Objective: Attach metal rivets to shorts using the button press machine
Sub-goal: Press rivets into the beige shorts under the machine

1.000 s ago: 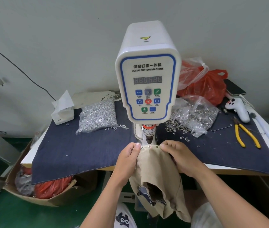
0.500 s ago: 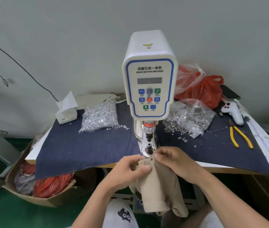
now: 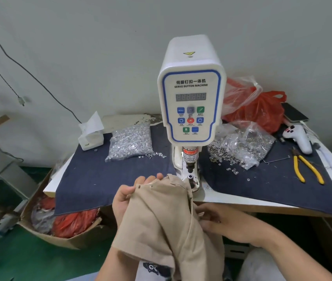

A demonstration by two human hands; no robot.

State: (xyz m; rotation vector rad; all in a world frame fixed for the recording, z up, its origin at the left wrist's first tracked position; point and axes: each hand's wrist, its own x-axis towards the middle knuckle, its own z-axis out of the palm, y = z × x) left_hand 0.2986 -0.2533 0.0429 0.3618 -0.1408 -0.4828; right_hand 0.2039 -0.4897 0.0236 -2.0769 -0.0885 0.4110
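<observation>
Tan shorts [image 3: 161, 216] hang in front of the table edge, just left of and below the die of the white servo button machine [image 3: 190, 94]. Two small rivets show along the shorts' top edge. My left hand [image 3: 128, 195] grips that top edge, thumb on the front, fingers behind the cloth. My right hand [image 3: 222, 222] holds the shorts' right side lower down, fingers curled into the fabric. A clear bag of silver rivets [image 3: 132, 141] lies left of the machine, and another bag of metal ring parts [image 3: 242, 144] lies to the right, with loose pieces spilled around it.
A dark denim cloth [image 3: 110, 179] covers the table. Yellow-handled pliers [image 3: 307, 168], a white controller [image 3: 298, 137], a phone [image 3: 294, 112], red plastic bags [image 3: 262, 110] and a tissue box [image 3: 91, 136] sit around. A cardboard box [image 3: 59, 226] of scraps stands on the floor at left.
The shorts have come away from under the press head, down and toward me. My right hand dropped from the top edge to the shorts' right side; my left hand shifted left along the waistband.
</observation>
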